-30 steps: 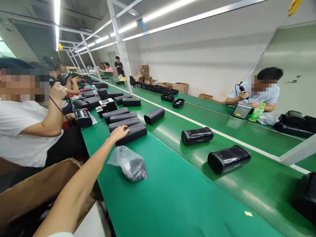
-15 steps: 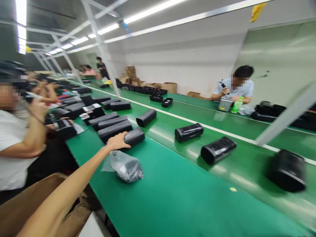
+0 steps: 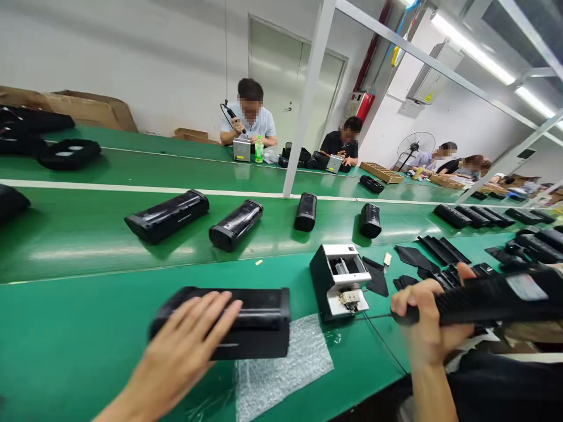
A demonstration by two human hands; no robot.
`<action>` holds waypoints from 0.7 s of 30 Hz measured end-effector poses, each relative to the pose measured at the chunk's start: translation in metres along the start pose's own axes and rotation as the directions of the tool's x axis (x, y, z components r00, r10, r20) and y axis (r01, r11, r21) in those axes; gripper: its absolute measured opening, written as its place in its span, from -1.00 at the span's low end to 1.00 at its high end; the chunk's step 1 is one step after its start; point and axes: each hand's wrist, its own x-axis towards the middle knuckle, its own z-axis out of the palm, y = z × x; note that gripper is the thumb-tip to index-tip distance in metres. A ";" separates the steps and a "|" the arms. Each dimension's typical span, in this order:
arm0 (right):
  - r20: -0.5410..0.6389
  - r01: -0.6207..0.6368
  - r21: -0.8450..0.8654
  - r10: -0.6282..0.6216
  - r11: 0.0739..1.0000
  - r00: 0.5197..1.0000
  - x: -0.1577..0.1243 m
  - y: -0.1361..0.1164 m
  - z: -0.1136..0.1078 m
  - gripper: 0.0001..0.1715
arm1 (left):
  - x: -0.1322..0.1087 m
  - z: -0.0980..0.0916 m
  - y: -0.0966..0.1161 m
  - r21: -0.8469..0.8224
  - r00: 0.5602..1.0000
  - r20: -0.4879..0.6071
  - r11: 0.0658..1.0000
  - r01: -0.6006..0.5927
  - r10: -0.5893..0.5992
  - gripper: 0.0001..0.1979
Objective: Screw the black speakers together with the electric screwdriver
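My left hand lies with fingers spread flat on top of a long black speaker housing, which rests on the green bench near its front edge. One end of the housing sits over a sheet of bubble wrap. My right hand is closed around the end of a long black grille part, held level above the bench at the right. Between the two hands stands a small white and black fixture box.
Several black speaker bodies lie on the conveyor belt behind. Loose black parts are spread at the right. A white post rises mid-bench. Across the line sit people, one holding a tool.
The view has swung to the right. My left hand has brought a black housing from the row at the left to the front edge. My right hand with the grille part has come into view.
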 end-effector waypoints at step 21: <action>0.265 -0.247 0.173 0.197 0.954 0.944 0.004 -0.005 0.003 -0.58 | 0.034 0.039 0.132 -0.123 0.841 0.536 0.992 -0.002 0.068 0.20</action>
